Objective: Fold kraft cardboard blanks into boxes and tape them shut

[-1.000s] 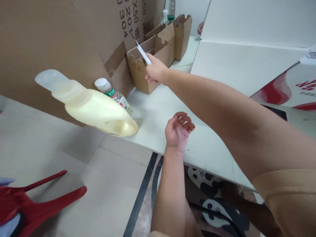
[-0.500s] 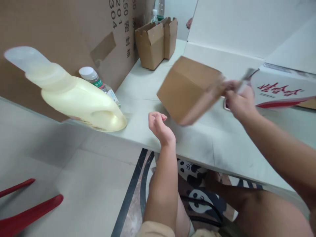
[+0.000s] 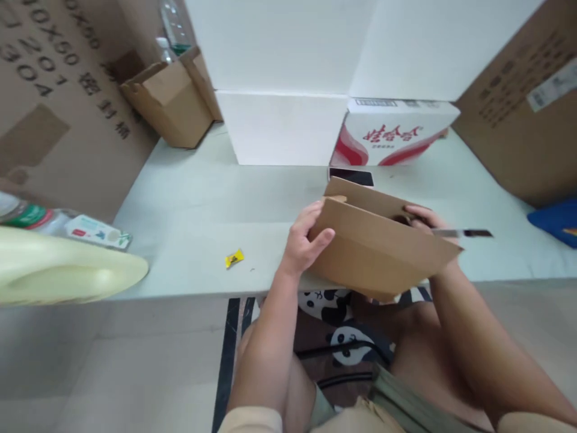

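Seemingly steadying: left hand (image 3: 301,243) half-closed on cardboard carton (image 3: 381,243) at nine o'clock, right hand (image 3: 424,216) at three, clenching slim tool (image 3: 453,233); next needs care.

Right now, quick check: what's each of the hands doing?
Left hand: closed on the left end of the cardboard box, thumb on its near side.
Right hand: partly hidden at the box's right end, holding a slim tool.

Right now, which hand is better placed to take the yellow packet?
Probably the left hand: it is nearer the packet and appears to hold only the box; the right hand also holds a tool.
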Action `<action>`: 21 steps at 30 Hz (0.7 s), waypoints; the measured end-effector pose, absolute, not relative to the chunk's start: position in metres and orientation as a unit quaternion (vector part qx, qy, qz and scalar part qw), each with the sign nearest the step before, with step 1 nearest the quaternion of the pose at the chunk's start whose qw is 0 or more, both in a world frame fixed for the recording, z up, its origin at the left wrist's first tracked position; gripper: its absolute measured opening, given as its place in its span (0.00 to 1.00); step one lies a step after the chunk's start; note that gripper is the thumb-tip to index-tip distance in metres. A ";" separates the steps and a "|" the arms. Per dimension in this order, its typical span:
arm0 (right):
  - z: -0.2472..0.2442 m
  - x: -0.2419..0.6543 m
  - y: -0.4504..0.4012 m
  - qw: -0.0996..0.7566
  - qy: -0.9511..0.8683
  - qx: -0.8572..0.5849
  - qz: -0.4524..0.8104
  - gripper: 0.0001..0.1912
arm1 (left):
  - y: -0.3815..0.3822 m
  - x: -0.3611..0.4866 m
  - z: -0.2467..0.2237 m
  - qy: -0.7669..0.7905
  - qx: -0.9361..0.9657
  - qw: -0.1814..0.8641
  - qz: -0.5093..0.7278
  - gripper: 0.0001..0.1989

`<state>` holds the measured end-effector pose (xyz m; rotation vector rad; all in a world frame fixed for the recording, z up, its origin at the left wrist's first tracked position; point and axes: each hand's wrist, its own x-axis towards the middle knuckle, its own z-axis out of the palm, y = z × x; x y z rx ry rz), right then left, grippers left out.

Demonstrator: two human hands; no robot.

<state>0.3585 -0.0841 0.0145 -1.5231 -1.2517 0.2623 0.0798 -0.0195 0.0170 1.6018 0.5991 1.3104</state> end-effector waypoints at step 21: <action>-0.004 0.365 -0.110 0.708 -0.414 -0.528 0.221 0.20 | -0.041 0.133 0.000 0.396 0.542 0.367 0.644 0.15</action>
